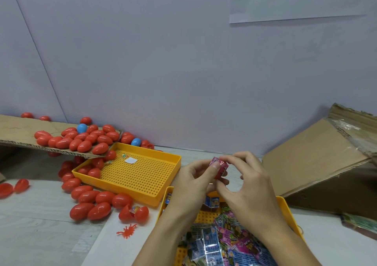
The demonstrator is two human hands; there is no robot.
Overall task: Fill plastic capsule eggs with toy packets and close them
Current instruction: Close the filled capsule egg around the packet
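Note:
My left hand grips a red egg half from below, thumb against a pink toy packet that sticks out of it. My right hand pinches the top of the same packet and egg half with its fingertips. Both hands hover above a yellow tray holding several pink, blue and green toy packets. Closed red eggs lie in a heap on the table to the left. An opened red egg lies near them.
A second yellow perforated tray sits at centre left with a few red eggs in its corner. A cardboard flap at far left carries many red eggs and a blue one. A cardboard box stands right. An orange toy bug lies on the table.

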